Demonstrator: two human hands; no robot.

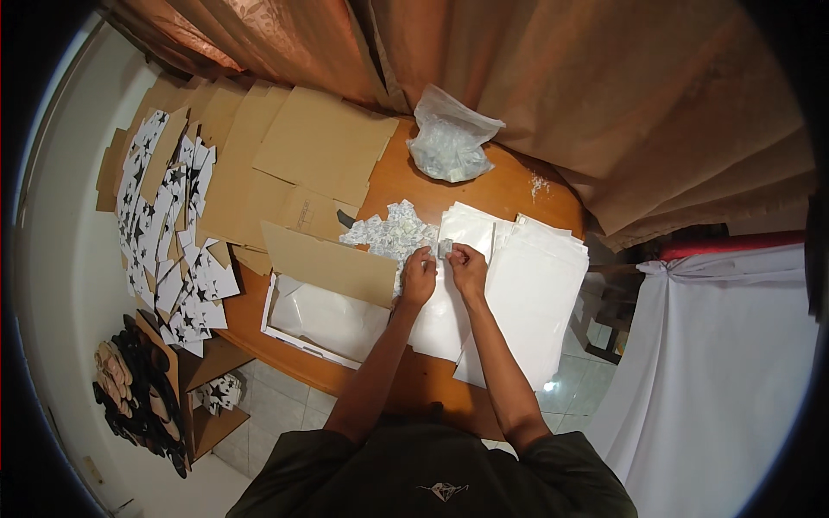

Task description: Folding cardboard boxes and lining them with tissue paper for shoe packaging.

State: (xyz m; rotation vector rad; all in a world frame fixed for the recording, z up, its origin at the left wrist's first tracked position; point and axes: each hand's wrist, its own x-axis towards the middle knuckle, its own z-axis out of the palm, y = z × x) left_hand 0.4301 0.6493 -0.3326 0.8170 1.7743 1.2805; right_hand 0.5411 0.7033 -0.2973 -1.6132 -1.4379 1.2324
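My right hand (467,271) pinches a small greyish sachet (446,249) between thumb and fingertips, over a stack of glossy white sheets (439,315). Close to its left, my left hand (420,276) is closed with the fingertips together; whatever they hold is too small to tell. Just beyond the left hand lies a loose heap of small white printed sachets (393,231). Under my right forearm is a second stack of white sheets (531,298). To the left, a long white box (315,347) stands open with clear wrapping inside and a brown cardboard piece (328,263) across it.
A translucent plastic bag (453,142) of small things stands at the table's (535,194) far side, before brown curtains (596,95). Flat cardboard (319,138) and white star-printed pieces (173,216) spread left. Footwear (142,388) sits lower left; white cloth (717,363) hangs right.
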